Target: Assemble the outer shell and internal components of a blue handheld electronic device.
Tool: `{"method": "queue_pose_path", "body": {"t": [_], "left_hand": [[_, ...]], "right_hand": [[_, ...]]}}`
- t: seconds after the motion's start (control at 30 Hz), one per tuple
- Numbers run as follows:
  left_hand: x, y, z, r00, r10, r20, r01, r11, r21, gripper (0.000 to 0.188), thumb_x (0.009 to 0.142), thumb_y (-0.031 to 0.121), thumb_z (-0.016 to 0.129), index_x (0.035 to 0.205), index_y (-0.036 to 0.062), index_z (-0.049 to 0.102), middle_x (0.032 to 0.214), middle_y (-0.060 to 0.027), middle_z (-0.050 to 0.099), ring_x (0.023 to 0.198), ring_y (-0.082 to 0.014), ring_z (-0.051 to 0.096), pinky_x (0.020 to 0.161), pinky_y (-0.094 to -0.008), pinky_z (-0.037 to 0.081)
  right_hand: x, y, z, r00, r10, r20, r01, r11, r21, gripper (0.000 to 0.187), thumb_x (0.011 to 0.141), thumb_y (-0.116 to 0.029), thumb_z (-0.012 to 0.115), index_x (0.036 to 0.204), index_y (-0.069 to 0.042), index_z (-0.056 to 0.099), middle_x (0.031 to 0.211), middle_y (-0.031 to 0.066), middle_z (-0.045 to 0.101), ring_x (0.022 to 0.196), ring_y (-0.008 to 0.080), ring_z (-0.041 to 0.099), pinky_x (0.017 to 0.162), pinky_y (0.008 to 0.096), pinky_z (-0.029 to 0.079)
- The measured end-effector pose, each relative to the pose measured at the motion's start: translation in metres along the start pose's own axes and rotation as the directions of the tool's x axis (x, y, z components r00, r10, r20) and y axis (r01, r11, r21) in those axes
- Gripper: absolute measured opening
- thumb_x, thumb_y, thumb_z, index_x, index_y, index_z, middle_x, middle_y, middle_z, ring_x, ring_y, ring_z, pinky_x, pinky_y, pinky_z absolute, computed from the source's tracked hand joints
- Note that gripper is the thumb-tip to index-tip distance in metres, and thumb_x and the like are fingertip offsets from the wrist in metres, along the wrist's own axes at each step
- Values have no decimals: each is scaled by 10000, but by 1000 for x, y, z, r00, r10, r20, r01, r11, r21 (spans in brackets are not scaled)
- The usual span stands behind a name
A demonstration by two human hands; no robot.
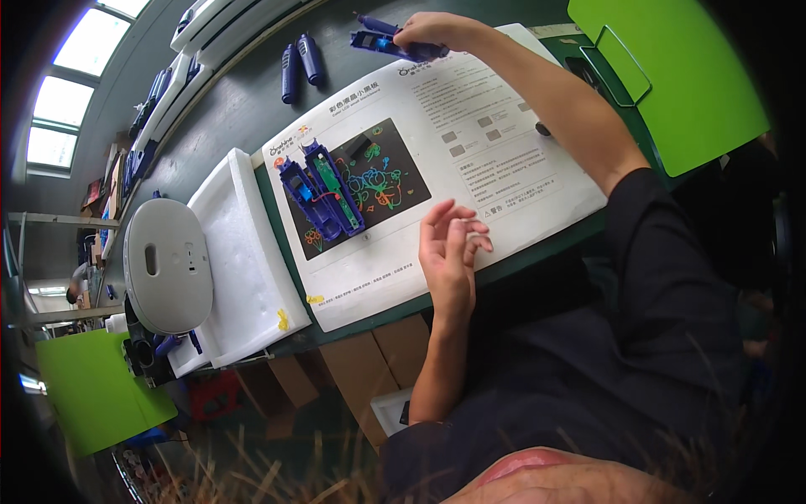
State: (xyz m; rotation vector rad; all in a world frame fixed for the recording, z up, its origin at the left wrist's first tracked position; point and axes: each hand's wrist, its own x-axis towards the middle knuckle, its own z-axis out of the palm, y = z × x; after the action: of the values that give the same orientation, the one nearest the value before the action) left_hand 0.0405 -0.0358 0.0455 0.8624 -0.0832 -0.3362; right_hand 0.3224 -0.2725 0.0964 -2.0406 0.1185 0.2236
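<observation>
My right hand (432,32) reaches to the far side of the table, its fingers closed on a dark blue plastic housing half (382,42). Part of that piece is hidden under the hand, and another blue piece lies against it. Over the near edge of a printed white sheet (512,202), my left hand (452,252) hovers with loosely bent, spread fingers and nothing in them. On the sheet's left part lies an opened blue housing (309,206), its halves side by side. One half bears a green circuit board (330,178); a red wire runs between them.
Two closed blue housings (300,67) lie beyond the sheet. A white foam tray (252,252) and an upright grey-white oval device (170,265) stand at left. A bright green panel with a wire handle (672,76) is at far right. Cardboard boxes (369,370) sit below the table edge.
</observation>
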Motion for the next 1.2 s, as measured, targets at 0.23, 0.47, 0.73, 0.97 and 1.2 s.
{"method": "queue_pose_path", "body": {"t": [0.23,0.47,0.73,0.97,1.2], "left_hand": [[21,8,30,961,-65,268,125,969,-215,582,1012,378,474,1435,1,343,1414,-162,450,1332,-310,425,1123,-499,317],[-18,-21,33,964,-108,245,91,993,79,472,1030,236,503,1417,18,345,1294,-137,528,1189,-246,567,1028,-436,471],[-19,-22,58,994,-71,80,73,997,-24,440,999,132,423,1417,62,305,1250,-127,531,1171,-232,542,1024,-443,425],[-7,-29,65,992,-109,-69,97,984,-152,357,998,170,491,1306,22,388,1131,-101,570,1070,-197,583,966,-364,472],[-13,-38,67,999,24,-27,-21,994,105,406,950,-4,517,1325,12,362,1168,-108,552,1073,-185,584,964,-349,481]], "right_hand": [[-263,-10,39,967,-67,247,13,977,211,572,799,-126,778,1270,36,496,944,115,700,862,112,664,750,264,529],[-339,44,72,982,-15,-187,104,872,477,231,969,-153,606,1116,25,595,894,104,703,853,111,672,761,256,513],[-351,39,81,959,-145,-242,212,936,282,407,1037,-272,391,1280,35,504,1013,176,614,890,225,602,803,332,478],[-354,38,84,921,-334,-201,355,932,77,403,996,-165,449,1331,57,472,1113,167,546,996,262,527,911,336,436],[-359,45,88,898,-324,-299,370,923,109,431,993,-174,524,1356,50,464,1169,180,500,1054,279,515,949,347,430]]}}
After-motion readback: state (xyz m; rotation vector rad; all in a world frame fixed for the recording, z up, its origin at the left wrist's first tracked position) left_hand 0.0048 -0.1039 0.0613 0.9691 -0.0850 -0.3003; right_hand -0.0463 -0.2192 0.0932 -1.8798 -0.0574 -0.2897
